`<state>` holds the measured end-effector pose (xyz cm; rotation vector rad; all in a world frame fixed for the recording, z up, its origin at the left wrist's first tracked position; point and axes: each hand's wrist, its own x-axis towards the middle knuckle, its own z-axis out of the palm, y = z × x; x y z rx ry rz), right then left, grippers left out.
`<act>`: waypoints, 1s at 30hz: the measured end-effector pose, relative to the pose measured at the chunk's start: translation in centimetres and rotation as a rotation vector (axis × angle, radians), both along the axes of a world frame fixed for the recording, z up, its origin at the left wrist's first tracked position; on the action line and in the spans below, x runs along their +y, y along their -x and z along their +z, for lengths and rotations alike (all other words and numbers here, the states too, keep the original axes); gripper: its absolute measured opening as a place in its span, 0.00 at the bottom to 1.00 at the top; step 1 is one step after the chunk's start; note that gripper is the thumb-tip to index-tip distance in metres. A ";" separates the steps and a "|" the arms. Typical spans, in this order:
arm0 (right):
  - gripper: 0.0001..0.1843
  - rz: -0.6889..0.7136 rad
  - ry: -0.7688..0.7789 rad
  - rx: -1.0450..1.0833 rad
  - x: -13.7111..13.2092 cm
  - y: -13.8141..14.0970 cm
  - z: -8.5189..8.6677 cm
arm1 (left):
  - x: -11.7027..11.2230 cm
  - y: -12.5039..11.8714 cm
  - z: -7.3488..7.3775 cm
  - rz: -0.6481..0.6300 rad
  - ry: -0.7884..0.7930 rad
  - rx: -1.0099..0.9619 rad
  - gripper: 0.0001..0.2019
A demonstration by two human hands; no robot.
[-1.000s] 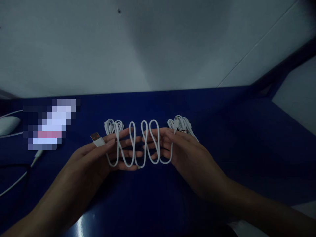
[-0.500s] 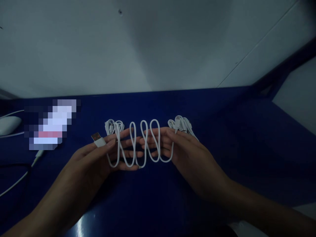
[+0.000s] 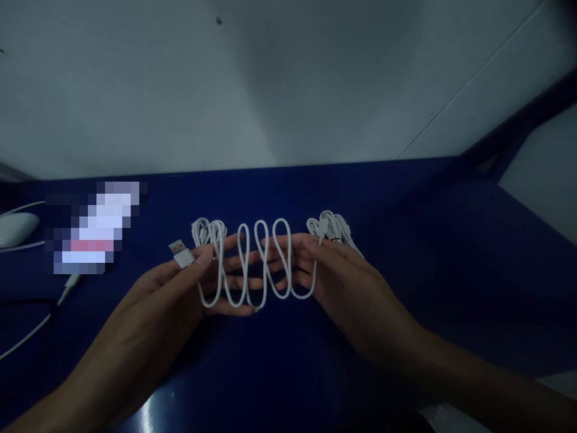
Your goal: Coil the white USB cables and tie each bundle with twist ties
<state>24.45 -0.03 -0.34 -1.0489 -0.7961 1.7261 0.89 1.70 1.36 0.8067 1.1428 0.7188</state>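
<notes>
A white USB cable [image 3: 246, 264] hangs in several zigzag loops between my hands, its coils spread side by side across the fingers. My left hand [image 3: 180, 288] pinches it near the USB plug [image 3: 183, 252], which sticks out past the thumb toward the upper left. The other end runs under the thumb of my right hand [image 3: 347, 276]. Fingers of both hands lie behind the loops and nearly meet in the middle. Behind my left fingertips sits a coiled white cable bundle [image 3: 202, 231]. More white cable bundles [image 3: 333, 225] lie just beyond my right hand, partly hidden by it.
A blue tabletop [image 3: 279, 361] stretches under everything, backed by a pale wall [image 3: 180, 90]. On the left lies a blurred-out phone [image 3: 99, 222] with a charging cable [image 3: 33, 331] plugged in. Beside it, at the edge, is a white rounded object [image 3: 18, 228].
The USB plug has turned slightly in my left hand and catches more light. The left loops have shifted a little to the right. My right hand stays nearly still.
</notes>
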 end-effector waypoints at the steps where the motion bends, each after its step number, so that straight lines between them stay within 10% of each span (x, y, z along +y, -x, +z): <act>1: 0.18 0.000 -0.006 0.007 0.0 0.0 0.0 | 0.0 -0.1 0.0 0.005 0.004 0.002 0.23; 30: 0.20 -0.023 0.028 -0.006 0.2 -0.1 0.1 | 0.0 -0.9 0.4 0.107 0.055 0.045 0.25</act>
